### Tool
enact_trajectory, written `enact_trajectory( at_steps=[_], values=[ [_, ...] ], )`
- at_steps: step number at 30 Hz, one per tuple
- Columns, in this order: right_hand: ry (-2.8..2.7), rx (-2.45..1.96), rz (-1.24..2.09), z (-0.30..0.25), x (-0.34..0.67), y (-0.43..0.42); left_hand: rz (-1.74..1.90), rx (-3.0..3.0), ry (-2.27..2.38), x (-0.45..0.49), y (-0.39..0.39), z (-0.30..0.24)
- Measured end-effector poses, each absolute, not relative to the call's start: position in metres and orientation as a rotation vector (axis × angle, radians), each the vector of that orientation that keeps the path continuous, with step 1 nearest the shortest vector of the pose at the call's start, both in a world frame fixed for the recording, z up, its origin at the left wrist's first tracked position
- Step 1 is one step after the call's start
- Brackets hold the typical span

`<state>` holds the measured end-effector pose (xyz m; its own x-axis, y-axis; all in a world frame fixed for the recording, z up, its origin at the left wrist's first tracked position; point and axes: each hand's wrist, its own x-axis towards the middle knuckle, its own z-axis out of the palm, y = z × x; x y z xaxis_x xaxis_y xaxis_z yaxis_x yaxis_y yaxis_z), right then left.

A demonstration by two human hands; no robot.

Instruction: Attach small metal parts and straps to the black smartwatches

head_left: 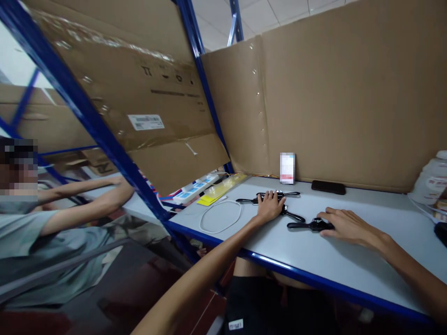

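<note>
My left hand (268,207) lies with fingers stretched and spread over a black two-handled spokeshave, hiding its middle; one handle (296,217) sticks out to the right. Just behind the fingertips is another black spokeshave (292,194), partly covered. My right hand (347,225) has its thumb and fingers around the right part of a third spokeshave (314,225), whose left handle points toward my left hand. That tool rests on or just above the table; I cannot tell which.
On the white table (377,204) are a looped white cable (220,231), yellow packets (223,188), a power strip (197,187), a propped phone (287,168), a dark flat case (328,187) and a plastic bottle (431,181). Cardboard walls (342,93) enclose it. Another person (59,251) sits at left.
</note>
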<state>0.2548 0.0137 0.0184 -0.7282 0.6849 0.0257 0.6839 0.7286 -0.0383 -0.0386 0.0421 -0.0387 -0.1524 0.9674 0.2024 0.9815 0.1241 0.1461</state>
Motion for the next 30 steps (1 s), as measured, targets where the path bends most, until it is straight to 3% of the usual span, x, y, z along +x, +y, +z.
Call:
enact_trajectory(
  at_steps=[9, 18, 25, 30],
  values=[
    [-2.927, -1.416, 0.315, 0.055, 0.273, 0.002, -0.438, -2.126, -2.388, 0.054, 0.049, -0.04],
    [-2.762, -1.49, 0.57, 0.047, 0.286, 0.029, -0.523, -2.4, -2.228, 0.14, 0.058, -0.024],
    [-2.452, -1.784, 0.228, 0.06, 0.323, 0.052, -0.554, -2.763, -1.66, 0.099, 0.026, -0.006],
    [-2.508, -1.973, 0.609, 0.066, 0.339, 0.041, -0.338, -2.891, -1.457, 0.056, 0.014, -0.021]
  ],
)
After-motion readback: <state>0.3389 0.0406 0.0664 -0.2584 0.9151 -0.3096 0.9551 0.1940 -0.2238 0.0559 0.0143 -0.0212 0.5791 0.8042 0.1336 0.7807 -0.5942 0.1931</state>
